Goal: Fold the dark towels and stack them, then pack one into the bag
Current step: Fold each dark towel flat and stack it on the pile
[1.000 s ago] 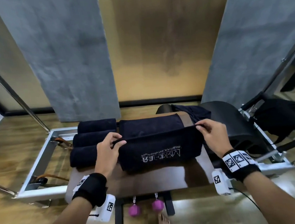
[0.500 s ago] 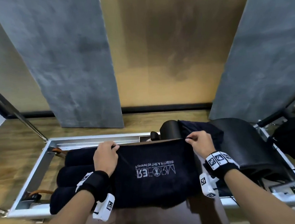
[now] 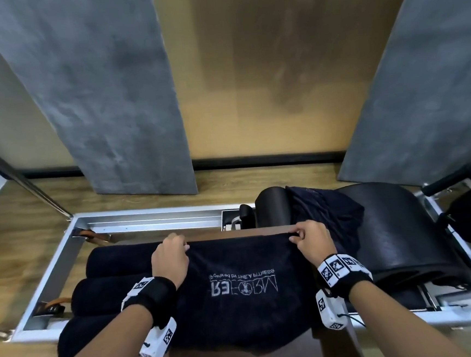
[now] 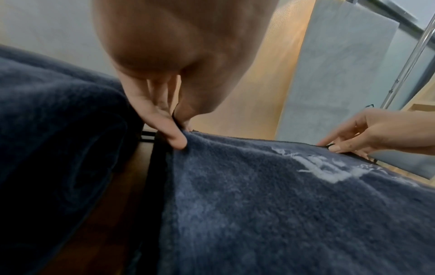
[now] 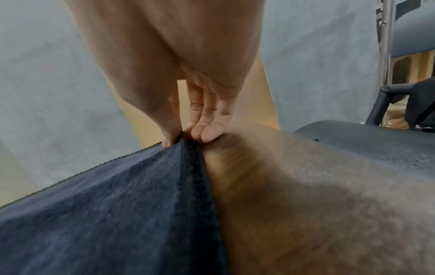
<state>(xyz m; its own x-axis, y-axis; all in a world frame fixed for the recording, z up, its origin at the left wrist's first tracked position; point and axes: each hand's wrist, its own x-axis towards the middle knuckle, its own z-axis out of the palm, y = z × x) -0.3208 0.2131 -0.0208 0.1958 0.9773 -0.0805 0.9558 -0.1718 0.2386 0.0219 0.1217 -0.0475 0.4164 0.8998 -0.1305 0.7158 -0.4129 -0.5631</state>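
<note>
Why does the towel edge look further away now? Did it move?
Yes. Both hands carried the logo towel edge away from the person, from the pad's middle to the pad's far edge.

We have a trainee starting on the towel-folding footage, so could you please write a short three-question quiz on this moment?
1. True or false: both hands pinch the far edge of the logo towel.
2. Where do the rolled towels lie relative to the logo towel? A) to its left B) to its right C) on top of it
3. Fill in: the loose dark cloth is draped over the black ____.

Key
1. True: the left hand and right hand each pinch a far corner.
2. A
3. Padded barrel, to the right.
</note>
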